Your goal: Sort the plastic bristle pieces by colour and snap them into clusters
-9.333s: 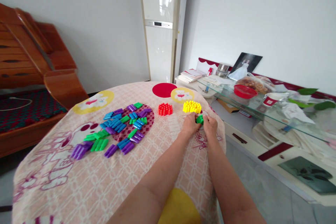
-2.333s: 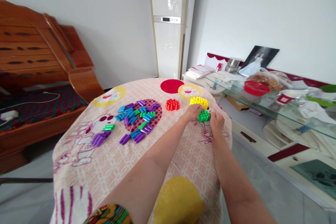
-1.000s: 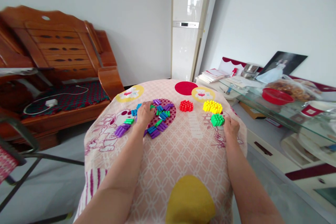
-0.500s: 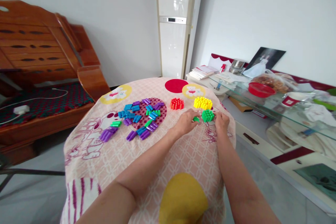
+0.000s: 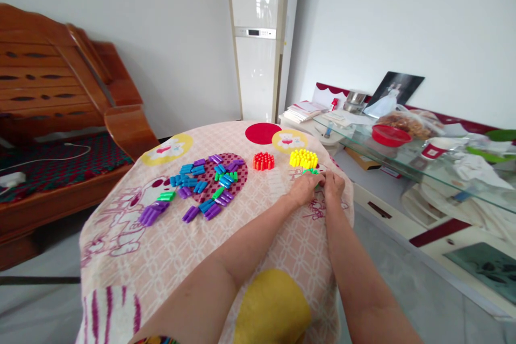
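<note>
My left hand (image 5: 304, 189) and my right hand (image 5: 334, 187) meet at the right side of the round table. Between and behind them stands a tight cluster of short green plastic sticks (image 5: 311, 171), mostly hidden by my left hand. My left fingers are closed around green sticks at its near side. The right hand's fingers are curled against the same spot; what they grip is hidden. Just beyond stands a cluster of upright yellow sticks (image 5: 303, 158), and to its left a cluster of red ones (image 5: 263, 160).
Blue sticks (image 5: 186, 180), purple sticks (image 5: 153, 213) and a few green ones lie in small groups on the left of the patterned tablecloth (image 5: 193, 263). A cluttered glass-topped cabinet (image 5: 379, 150) stands right, a wooden bench (image 5: 60, 102) left.
My left hand has moved right with a green piece to the green cluster, now covering most of it. Both hands have come together. The whole view has shifted slightly.
</note>
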Available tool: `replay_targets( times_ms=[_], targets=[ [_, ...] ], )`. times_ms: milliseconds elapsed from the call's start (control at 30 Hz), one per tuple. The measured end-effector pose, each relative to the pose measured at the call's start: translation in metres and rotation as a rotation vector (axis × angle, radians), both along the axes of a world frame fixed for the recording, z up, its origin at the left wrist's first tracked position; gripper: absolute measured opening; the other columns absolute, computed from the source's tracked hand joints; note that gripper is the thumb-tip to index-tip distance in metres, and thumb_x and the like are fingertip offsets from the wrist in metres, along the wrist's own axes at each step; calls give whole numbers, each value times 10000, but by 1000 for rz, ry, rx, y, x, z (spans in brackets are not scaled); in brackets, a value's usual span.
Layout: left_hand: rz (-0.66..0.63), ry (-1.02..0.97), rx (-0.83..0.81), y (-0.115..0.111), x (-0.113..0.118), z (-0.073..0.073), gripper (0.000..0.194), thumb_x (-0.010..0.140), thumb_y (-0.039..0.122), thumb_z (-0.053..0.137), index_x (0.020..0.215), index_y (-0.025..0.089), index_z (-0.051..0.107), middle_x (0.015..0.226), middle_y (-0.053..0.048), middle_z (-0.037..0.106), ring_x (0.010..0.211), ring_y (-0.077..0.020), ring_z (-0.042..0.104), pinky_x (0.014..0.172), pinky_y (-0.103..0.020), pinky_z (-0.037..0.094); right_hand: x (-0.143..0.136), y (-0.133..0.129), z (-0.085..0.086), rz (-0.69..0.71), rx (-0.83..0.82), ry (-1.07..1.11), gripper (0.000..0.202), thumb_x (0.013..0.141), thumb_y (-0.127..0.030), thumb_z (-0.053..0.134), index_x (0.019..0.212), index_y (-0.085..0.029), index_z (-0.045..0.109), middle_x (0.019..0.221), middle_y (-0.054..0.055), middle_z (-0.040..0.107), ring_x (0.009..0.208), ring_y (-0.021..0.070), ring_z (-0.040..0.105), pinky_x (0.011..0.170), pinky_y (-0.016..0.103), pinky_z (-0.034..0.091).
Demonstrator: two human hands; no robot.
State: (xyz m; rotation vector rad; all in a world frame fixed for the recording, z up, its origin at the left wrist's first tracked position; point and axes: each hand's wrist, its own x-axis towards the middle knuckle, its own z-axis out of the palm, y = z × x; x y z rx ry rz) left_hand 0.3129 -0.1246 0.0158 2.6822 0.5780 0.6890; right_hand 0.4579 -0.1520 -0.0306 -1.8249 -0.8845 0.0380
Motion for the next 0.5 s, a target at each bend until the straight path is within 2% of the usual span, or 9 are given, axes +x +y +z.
replay_targets(
  times_ms=[100,200,367,500],
  targets=[
    [-8,21,10,4,2,-2,401,776,0,457,1079,171,656,1002,-83,704,986,-216,610,849,-319,512,-1,0,1,-25,-23,-17,626,857,-559,291,786,-137,748,754,132,706,698,235,600,664,326,407],
    [-20,14,47,6,4,-4,387,791,5,448,1070,168,661,1025,-90,688,1020,-212,598,895,-329,503,-3,-1,3,-29,-33,-32,646,859,-566,277,780,-127,745,750,146,700,705,248,601,671,340,408],
    [-28,-6,93,7,8,-11,321,812,27,460,1016,158,671,1039,-84,655,1042,-200,588,919,-310,499,-8,-4,7,-8,31,-38,648,863,-579,281,775,-124,734,796,173,712,740,260,616,705,356,429],
    [-21,-25,131,5,10,-15,320,827,35,473,1073,134,651,1103,-104,635,1068,-205,584,948,-320,493,-8,-6,9,10,52,-47,626,860,-582,296,743,-138,721,784,169,717,728,263,620,709,367,444]
  ],
)
